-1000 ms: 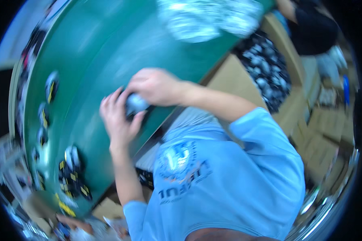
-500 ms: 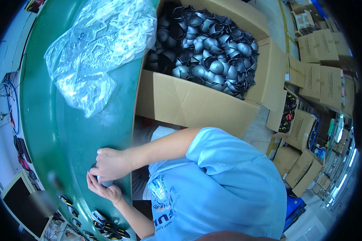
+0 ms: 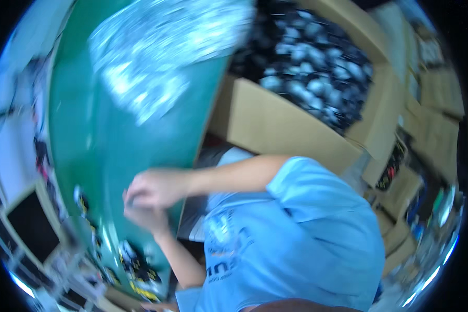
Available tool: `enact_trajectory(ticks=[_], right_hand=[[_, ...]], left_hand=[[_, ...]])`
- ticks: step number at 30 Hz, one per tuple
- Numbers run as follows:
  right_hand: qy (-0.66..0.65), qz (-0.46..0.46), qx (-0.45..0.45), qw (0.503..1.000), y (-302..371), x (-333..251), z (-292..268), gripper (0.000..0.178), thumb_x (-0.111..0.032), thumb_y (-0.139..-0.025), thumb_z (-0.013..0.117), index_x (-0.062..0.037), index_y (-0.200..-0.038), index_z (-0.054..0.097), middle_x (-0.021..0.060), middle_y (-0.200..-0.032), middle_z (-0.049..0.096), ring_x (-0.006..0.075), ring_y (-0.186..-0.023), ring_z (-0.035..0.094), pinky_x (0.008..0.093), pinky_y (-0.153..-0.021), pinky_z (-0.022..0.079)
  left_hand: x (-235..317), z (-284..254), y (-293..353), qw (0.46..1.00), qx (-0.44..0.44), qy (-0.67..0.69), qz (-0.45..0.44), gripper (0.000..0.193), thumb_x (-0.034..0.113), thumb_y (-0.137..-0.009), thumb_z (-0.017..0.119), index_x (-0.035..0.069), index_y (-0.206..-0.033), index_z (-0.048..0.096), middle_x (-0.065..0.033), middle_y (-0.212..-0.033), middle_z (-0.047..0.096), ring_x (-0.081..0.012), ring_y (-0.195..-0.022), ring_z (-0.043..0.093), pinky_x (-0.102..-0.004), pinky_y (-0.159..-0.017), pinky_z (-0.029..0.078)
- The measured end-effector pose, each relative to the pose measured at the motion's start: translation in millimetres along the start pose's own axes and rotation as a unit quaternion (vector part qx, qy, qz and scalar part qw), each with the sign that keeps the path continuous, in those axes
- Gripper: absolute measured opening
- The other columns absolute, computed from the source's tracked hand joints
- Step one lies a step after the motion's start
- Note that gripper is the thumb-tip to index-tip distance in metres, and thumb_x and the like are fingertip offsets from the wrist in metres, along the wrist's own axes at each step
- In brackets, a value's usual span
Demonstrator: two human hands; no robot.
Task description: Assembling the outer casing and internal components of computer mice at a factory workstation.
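Observation:
Both hands meet over the near edge of the green table, smeared by motion. My right hand (image 3: pixel 158 188) lies above in the picture, with curled fingers. Just below it, my left hand (image 3: pixel 150 217) reaches up against its fingers. Between them shows a sliver of a small grey piece (image 3: pixel 139 198); the hands cover most of it, and its exact kind is hidden. Below the hands, several black, yellow and grey parts (image 3: pixel 135 262) lie on the table. A cardboard box (image 3: pixel 291 125) stands beside the table, heaped with grey and black dome-shaped shells (image 3: pixel 317 67).
A large clear plastic bag (image 3: pixel 166 57) of pale pieces rests on the green table (image 3: pixel 125 140). A monitor (image 3: pixel 34 221) stands past its left side. Stacked cartons (image 3: pixel 439 114) fill the right. A blurred skin-coloured shape (image 3: pixel 158 307), perhaps another person's hand, shows at the lower edge.
The whole view has shifted, so table, bag and box sit farther right. My hands remain together; the rounded grey piece seen between them earlier is now mostly covered.

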State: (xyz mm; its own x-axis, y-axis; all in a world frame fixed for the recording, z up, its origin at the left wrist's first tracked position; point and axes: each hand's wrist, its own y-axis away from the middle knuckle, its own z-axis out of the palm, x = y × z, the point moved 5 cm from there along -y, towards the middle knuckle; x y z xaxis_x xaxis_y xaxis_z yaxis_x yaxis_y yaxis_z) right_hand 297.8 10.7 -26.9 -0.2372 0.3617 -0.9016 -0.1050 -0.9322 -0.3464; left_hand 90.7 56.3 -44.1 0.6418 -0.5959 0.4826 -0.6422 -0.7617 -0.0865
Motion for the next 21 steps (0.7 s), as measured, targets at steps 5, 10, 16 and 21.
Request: enact_trajectory(ticks=[5,10,16,21], right_hand=[[0.005,0.165,-0.189,0.968,-27,-20,-42,0.03,-0.029,-0.111,0.06,-0.0023,-0.116,0.072,0.007,-0.102,0.074,0.0156,-0.097,0.066,0.0346,-0.089,0.055],[0.2,0.084,-0.344,0.914,-51,0,-12,0.031,-0.033,-0.11,0.061,-0.0033,-0.114,0.071,0.0111,-0.102,0.071,0.0292,-0.1,0.067,0.0404,-0.09,0.053],[0.414,-0.144,-0.15,0.886,-46,-8,27,0.024,-0.026,-0.098,0.075,-0.0094,-0.116,0.073,0.0113,-0.102,0.07,0.032,-0.101,0.066,0.0418,-0.086,0.057],[0.444,-0.097,-0.279,0.846,-40,-4,11,0.037,-0.024,-0.095,0.078,-0.0064,-0.127,0.073,0.009,-0.125,0.074,0.0321,-0.106,0.066,0.0409,-0.092,0.056]], left_hand=[[41,-22,-20,0.995,0.066,-0.055,0.041,0.092,0.033,-0.073,0.098,0.001,-0.147,0.055,-0.0151,-0.132,0.067,-0.0379,-0.123,0.056,-0.0485,-0.107,0.045],[35,-23,-10,0.992,0.097,-0.028,0.082,0.104,0.033,-0.07,0.101,0.002,-0.153,0.045,-0.0154,-0.138,0.065,-0.0361,-0.125,0.056,-0.0492,-0.108,0.047],[28,-21,-4,0.985,0.141,0.009,0.1,0.105,0.04,-0.069,0.101,0.004,-0.15,0.045,-0.0129,-0.136,0.063,-0.0365,-0.122,0.059,-0.0511,-0.105,0.047],[24,-20,-4,0.985,0.157,0.053,0.055,0.099,0.037,-0.071,0.099,0.004,-0.148,0.046,-0.0135,-0.137,0.067,-0.0364,-0.123,0.06,-0.05,-0.107,0.046]])
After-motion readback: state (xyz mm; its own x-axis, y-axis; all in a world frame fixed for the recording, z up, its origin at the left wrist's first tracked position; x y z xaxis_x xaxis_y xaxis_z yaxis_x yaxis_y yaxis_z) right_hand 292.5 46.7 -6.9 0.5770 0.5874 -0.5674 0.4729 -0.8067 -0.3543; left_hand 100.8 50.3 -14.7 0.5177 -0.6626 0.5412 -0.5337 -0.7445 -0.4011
